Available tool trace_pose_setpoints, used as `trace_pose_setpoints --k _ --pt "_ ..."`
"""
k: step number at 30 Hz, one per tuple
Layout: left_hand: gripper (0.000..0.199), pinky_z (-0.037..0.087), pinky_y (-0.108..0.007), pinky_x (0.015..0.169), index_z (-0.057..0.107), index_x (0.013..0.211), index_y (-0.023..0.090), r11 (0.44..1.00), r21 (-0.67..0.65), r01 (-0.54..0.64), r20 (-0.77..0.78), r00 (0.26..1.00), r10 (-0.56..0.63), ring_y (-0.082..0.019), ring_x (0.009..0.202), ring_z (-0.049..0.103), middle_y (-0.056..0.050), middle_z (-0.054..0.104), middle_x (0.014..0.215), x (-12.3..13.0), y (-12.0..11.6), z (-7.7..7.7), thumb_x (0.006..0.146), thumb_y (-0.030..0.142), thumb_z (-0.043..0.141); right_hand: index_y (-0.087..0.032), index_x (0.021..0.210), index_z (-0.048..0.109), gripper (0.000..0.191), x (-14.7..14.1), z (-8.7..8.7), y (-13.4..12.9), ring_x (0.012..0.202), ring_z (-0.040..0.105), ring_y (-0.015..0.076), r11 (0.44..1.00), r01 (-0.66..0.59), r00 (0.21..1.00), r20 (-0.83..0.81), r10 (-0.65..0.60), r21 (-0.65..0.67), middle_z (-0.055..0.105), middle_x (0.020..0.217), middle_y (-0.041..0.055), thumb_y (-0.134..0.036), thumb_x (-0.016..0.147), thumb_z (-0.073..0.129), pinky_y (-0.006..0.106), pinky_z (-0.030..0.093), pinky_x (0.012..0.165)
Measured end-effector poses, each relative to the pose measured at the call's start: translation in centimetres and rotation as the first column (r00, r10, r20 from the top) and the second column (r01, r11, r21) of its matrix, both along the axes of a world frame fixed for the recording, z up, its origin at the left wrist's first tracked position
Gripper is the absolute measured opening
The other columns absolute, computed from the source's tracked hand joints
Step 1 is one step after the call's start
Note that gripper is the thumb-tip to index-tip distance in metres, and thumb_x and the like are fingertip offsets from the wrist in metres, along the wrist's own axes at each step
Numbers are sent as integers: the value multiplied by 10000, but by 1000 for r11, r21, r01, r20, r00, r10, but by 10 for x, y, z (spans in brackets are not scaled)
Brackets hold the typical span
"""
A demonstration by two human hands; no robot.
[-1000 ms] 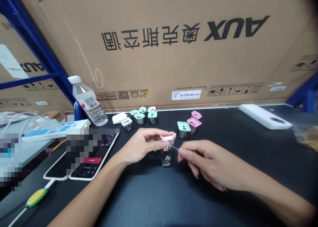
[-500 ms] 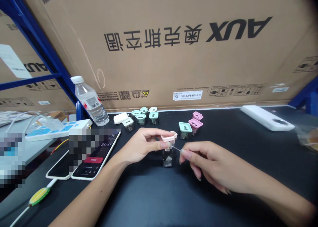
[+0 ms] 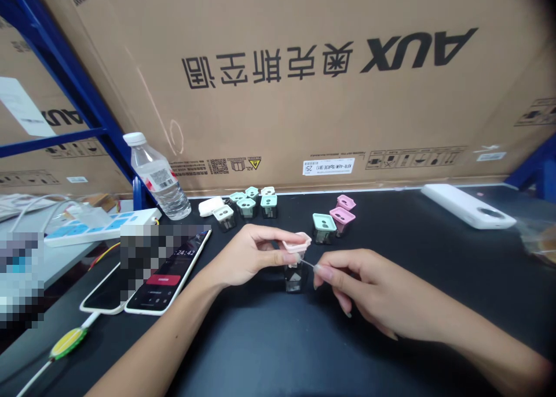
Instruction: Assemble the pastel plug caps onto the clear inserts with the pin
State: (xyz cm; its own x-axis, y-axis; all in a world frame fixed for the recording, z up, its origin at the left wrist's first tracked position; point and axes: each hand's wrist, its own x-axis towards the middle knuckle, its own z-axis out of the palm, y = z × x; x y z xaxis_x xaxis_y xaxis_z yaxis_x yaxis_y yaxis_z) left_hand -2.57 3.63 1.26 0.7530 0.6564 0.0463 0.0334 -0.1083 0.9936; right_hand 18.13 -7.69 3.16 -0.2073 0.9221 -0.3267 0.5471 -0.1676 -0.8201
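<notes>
The pale pink sharpener top (image 3: 297, 244) is directly above the dark see-through container (image 3: 294, 280), which stands upright on the black tabletop (image 3: 278, 350); whether they touch is unclear. The left hand (image 3: 248, 254) grips the top between thumb and fingers. The right hand (image 3: 365, 287), just right of the container, pinches a thin rod (image 3: 308, 263) whose far tip meets the area beneath the top. The hands are apart. Beyond the container and to its right are a mint-topped sharpener (image 3: 324, 224) and two pink-topped sharpeners (image 3: 342, 215); beyond it to the left is a mint and cream sharpener cluster (image 3: 247, 204). Farther left of it are a water bottle (image 3: 160, 179) and two phones (image 3: 169, 275); far right, a white device (image 3: 467, 207).
</notes>
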Motion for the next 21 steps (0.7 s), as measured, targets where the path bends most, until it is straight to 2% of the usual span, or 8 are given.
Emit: trace_pose_setpoints --k 2,5,8,10,12,14,17,21 --pt "320 506 -322 897 754 1058 240 996 90 1 -34 999 2 -216 1011 647 -63 729 1083 -1 0 1 743 284 784 -196 899 605 466 1 1 0 313 407 3 1000 -11 1000 -9 11 -21 580 663 -41 -583 967 355 99 283 304" --pt "324 490 -316 904 755 1059 251 980 197 16 -51 999 -6 -212 1007 629 -68 719 1066 -2 -2 3 738 274 788 -200 923 579 465 4 1 3 272 384 15 988 -64 992 -114 49 -138 566 600 -52 -603 959 350 104 246 266" --pt "328 482 -319 911 751 1070 252 972 235 25 -30 999 -18 -215 1014 612 -75 719 1042 -1 -3 3 744 274 782 -199 920 557 458 7 0 7 248 333 30 962 -137 964 -256 75 -235 540 547 -62 -609 953 356 119 177 229" --pt "332 482 -324 910 747 1080 247 970 244 22 -26 1000 -16 -219 1012 607 -80 720 1034 -1 -4 2 751 280 776 -201 920 558 455 7 0 8 249 317 36 961 -148 963 -257 86 -234 543 546 -61 -602 958 346 139 159 234" --pt "327 482 -324 908 748 1080 240 967 253 17 -45 999 -6 -221 1007 607 -83 719 1034 0 -4 1 757 294 770 -205 899 575 453 5 -1 7 295 358 48 986 -105 988 -123 89 -133 547 542 -56 -578 973 331 154 225 287" --pt "318 482 -318 899 750 1078 235 967 256 -1 -72 997 20 -218 989 615 -85 714 1037 1 -4 0 771 318 755 -208 833 595 442 1 -2 5 398 433 72 994 -71 994 95 63 80 548 538 -44 -529 991 335 176 329 403" --pt "325 483 -309 877 747 1088 233 968 248 -43 -91 994 68 -206 944 626 -81 700 1031 4 -5 -1 787 356 733 -209 725 592 443 -3 -3 3 518 483 116 923 -125 929 371 -21 365 568 574 -11 -464 999 355 230 369 530" --pt "351 485 -302 840 743 1098 245 962 257 -94 -104 987 124 -199 896 626 -66 687 986 7 -4 -5 780 393 733 -223 797 654 398 -1 -7 3 641 582 180 845 -180 859 498 -114 504 655 719 45 -431 991 375 278 415 614"
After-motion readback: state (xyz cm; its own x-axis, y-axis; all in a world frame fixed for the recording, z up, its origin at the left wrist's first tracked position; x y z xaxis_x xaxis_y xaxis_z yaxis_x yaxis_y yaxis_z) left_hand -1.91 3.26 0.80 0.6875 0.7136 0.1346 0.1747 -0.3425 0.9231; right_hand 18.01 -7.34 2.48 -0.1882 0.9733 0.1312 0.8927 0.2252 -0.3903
